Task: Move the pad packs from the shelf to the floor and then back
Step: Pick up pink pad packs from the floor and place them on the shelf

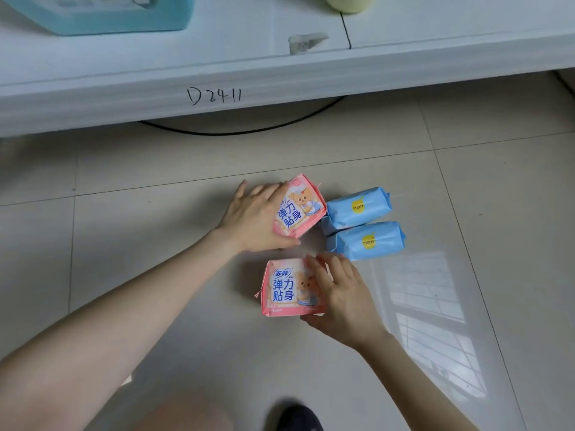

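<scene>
All 4 pad packs are on the tiled floor (149, 188), out in front of the white shelf (217, 66), whose front edge carries the handwritten mark D2411.

Your left hand (255, 217) grips the shelf-side pink pack (300, 206). Its fingers (264, 189) curl over the edge facing the shelf and the thumb hooks the opposite edge. The pack sits askew to the shelf's front. Your right hand (345, 293) grips the outer pink pack (284, 287), which lies farther from the shelf. Its fingers (326, 265) wrap the shelf-side corner and the thumb runs along the edge away from the shelf. Both sets of fingers are grasping, 1 pink pack each. I cannot tell whether either pack is lifted or rests on the floor.

Toward the shelf's right end from the pink packs lie the 2 blue ones, side by side and touching along their long sides. The shelf-side blue pack (357, 206) meets the shelf-side pink pack at its end. The outer blue pack (368, 241) lies near your right fingertips, not touching them. Each blue pack shows a round yellow logo facing up.

A teal basket (102, 17) stands on the shelf toward its left end. A black cable (249, 131) curves across the floor under the shelf. A dark shoe (295, 418) shows farthest from the shelf.
</scene>
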### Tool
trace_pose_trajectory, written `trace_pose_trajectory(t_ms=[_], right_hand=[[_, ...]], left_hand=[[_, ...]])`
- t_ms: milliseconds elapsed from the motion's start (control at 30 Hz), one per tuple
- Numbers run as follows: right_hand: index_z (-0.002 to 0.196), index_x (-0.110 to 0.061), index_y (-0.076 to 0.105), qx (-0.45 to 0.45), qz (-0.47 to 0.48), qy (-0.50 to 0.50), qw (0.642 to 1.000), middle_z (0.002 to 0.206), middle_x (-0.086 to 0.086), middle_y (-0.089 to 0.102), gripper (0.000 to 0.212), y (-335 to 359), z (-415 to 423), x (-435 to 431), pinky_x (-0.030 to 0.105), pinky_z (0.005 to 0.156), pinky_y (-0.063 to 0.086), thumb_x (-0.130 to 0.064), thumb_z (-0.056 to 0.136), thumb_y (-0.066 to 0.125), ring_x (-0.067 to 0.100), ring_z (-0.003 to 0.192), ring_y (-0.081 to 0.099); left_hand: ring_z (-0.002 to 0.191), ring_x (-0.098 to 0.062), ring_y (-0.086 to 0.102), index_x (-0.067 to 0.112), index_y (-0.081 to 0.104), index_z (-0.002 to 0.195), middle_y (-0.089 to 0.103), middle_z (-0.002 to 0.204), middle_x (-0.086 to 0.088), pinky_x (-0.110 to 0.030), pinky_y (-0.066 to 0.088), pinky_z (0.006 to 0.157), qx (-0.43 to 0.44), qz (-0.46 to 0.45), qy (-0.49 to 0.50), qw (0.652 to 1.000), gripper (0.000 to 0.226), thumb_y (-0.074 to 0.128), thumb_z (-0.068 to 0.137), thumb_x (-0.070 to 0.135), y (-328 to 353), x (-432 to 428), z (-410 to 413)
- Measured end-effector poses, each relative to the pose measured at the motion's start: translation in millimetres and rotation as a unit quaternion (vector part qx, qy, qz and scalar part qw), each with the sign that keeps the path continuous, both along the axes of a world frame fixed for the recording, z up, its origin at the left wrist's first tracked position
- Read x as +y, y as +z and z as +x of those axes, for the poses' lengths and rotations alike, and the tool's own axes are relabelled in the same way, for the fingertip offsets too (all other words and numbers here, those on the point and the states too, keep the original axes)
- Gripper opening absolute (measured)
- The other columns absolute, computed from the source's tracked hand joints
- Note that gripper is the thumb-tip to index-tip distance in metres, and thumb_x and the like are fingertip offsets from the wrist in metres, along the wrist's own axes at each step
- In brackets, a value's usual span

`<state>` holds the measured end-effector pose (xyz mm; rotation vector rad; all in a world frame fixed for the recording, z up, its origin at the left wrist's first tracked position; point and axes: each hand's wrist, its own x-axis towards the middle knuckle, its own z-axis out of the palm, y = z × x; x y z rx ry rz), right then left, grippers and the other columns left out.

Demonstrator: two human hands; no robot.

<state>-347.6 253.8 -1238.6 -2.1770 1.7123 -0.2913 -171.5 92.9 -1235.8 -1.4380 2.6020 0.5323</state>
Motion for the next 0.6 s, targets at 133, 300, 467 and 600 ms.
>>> trace_pose_trajectory(t_ms=[133,300,467,600], right_hand=[[0.125,-0.003,0.055,-0.007,0.011,-0.003,1.0,0.124,0.015,0.058,0.089,0,3,4,0.038,0.096,0.047,-0.041,0.051,0.086,0.03,0.115,0.053],[0.118,-0.002,0.059,-0.027,0.037,-0.009,0.999,0.116,0.011,0.061,0.079,4,4,0,0.034,0.092,0.049,-0.031,0.05,0.086,0.03,0.106,0.06],[0.119,-0.008,0.056,-0.064,0.081,-0.027,0.994,0.118,0.005,0.056,0.077,14,6,2,0.029,0.07,0.048,-0.028,0.051,0.085,0.025,0.102,0.055],[0.132,-0.011,0.047,-0.094,0.146,-0.064,0.983,0.129,0.0,0.046,0.086,29,8,10,0.034,0.079,0.052,-0.031,0.057,0.084,0.018,0.115,0.047]], left_hand=[[0.129,-0.026,0.046,0.022,0.021,0.151,0.042,0.147,0.0,-0.042,0.035,0.109,0.016,0.03,0.015,0.999,0.118,0.074,0.056,0.066,-3,-2,-4],[0.115,-0.024,0.055,0.028,0.031,0.146,0.053,0.128,0.0,-0.028,0.046,0.091,0.11,0.096,0.07,0.987,0.109,0.083,0.051,0.043,-7,-7,-3],[0.113,-0.024,0.056,0.023,0.039,0.143,0.056,0.128,-0.003,-0.028,0.043,0.091,0.131,0.103,0.095,0.981,0.105,0.086,0.05,0.038,-4,-5,9],[0.113,-0.021,0.056,0.026,0.042,0.141,0.059,0.127,0.0,-0.018,0.035,0.085,0.14,0.103,0.127,0.977,0.101,0.085,0.05,0.038,12,5,27]])
